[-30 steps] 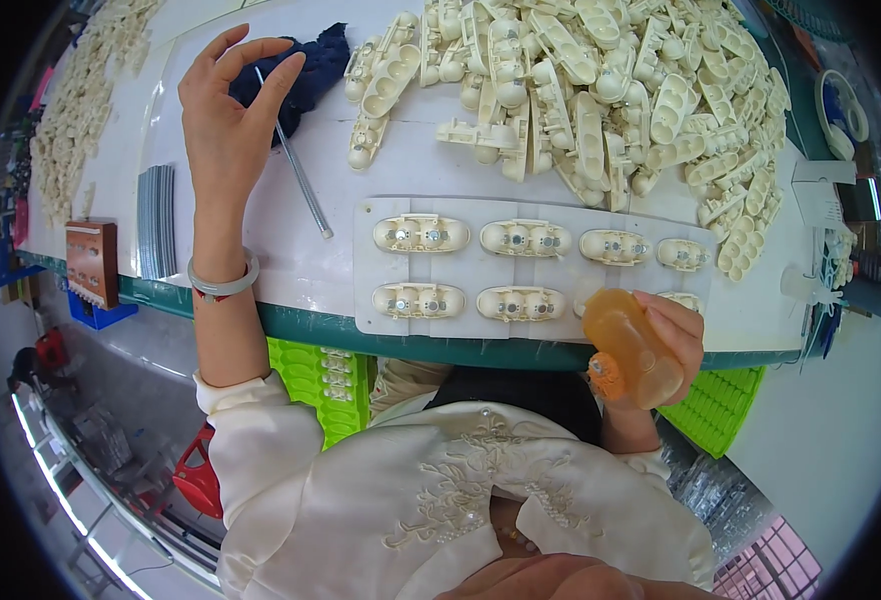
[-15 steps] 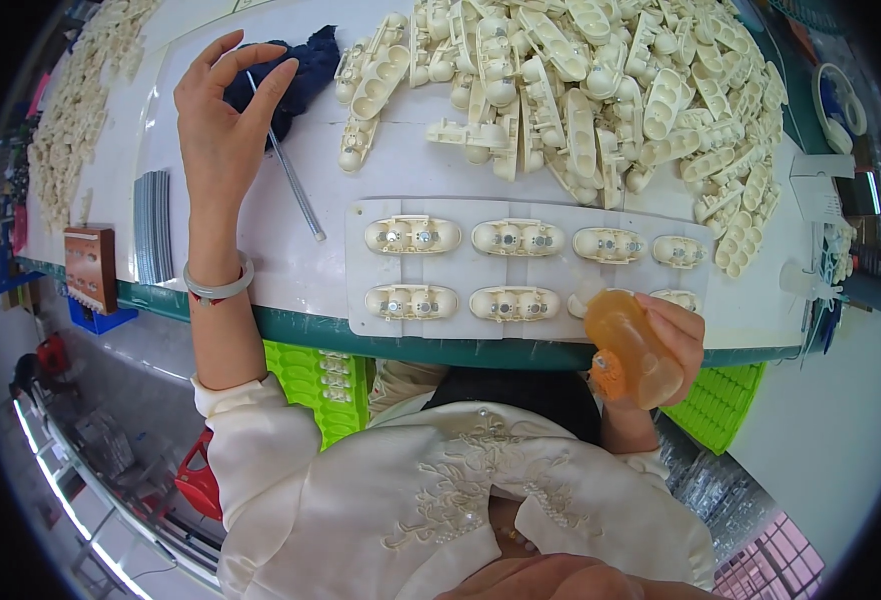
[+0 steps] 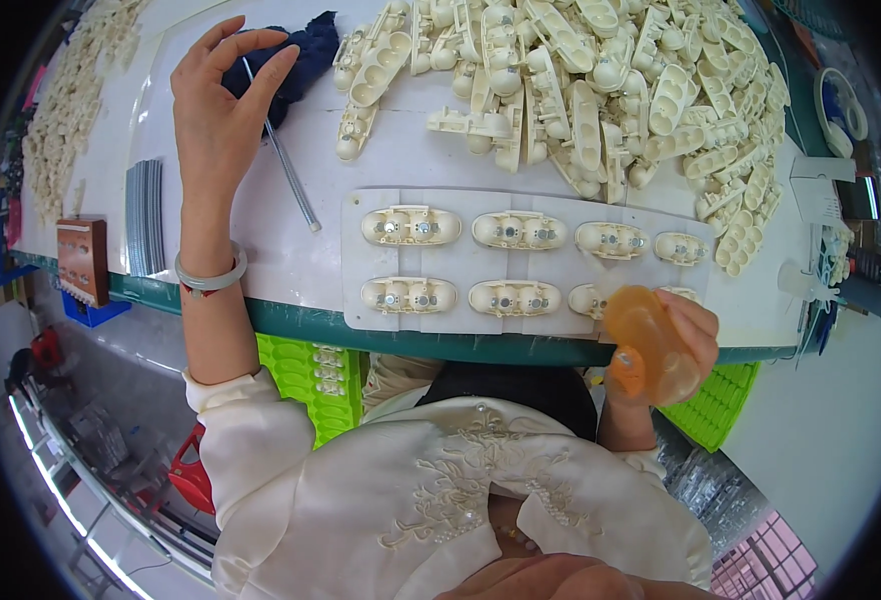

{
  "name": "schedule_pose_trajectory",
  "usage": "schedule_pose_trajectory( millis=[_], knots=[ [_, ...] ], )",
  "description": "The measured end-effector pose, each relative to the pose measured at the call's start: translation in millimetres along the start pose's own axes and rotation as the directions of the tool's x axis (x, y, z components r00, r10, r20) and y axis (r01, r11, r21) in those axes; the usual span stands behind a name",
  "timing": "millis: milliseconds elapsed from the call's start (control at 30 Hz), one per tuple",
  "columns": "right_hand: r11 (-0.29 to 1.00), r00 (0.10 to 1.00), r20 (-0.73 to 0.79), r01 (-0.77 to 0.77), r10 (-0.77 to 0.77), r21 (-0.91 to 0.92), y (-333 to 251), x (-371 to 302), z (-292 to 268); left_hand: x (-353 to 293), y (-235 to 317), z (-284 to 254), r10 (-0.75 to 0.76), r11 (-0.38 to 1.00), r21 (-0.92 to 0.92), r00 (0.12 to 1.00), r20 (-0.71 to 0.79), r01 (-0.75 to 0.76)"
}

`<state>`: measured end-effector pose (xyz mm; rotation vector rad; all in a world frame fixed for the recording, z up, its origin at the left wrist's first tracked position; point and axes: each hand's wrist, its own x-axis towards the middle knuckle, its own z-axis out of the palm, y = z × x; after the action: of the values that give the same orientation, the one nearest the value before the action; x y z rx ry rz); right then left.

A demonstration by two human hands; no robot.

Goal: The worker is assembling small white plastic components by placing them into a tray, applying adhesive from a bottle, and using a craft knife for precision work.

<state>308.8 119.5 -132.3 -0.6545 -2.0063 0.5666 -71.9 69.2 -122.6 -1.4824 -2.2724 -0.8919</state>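
My right hand (image 3: pixel 689 335) is wrapped round an amber, see-through squeeze bottle (image 3: pixel 651 325) with an orange patch on its near end. The bottle hangs over the right part of a white holding board (image 3: pixel 411 262), partly hiding its near row. On the board sit two rows of cream oval plastic pieces (image 3: pixel 519 232) with round silver spots. My left hand (image 3: pixel 223 100) is raised at the far left, thumb and forefinger curved with a gap between them. Behind its fingers a thin grey rod (image 3: pixel 294 178) lies slanted on the table, beside a dark blue cloth (image 3: pixel 311 60).
A large heap of cream plastic pieces (image 3: pixel 581 90) covers the far right, and another heap (image 3: pixel 71 110) the far left. Grey rods (image 3: pixel 145 220) lie bundled near a brown block (image 3: pixel 83 262). Green trays (image 3: pixel 306 385) show below the green table edge (image 3: pixel 441 343).
The bottle in my right hand has moved slightly to the right over the board, uncovering more of a near-row piece. My left hand stays in nearly the same pose.
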Motion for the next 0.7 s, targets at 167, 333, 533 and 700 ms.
schedule_pose_trajectory(
  millis=[167,333,533,700],
  knots=[
    [0.987,0.961,-0.265,-0.112,0.079,-0.112,19,-13,-9,3,0,-2,0.018,0.999,-0.027,1.000,-0.018,-0.019],
    [0.997,0.988,-0.150,-0.041,0.032,-0.059,15,-8,-9,0,-10,-1,-0.016,0.999,-0.032,1.000,0.025,0.016],
    [0.994,0.993,-0.114,-0.023,0.011,-0.107,13,-6,-9,-1,-4,0,-0.022,1.000,-0.016,0.999,0.029,0.023],
    [0.992,0.996,-0.091,0.013,-0.025,-0.127,12,-4,-9,-5,18,-9,0.019,0.963,-0.270,0.993,0.117,0.014]
  ],
)
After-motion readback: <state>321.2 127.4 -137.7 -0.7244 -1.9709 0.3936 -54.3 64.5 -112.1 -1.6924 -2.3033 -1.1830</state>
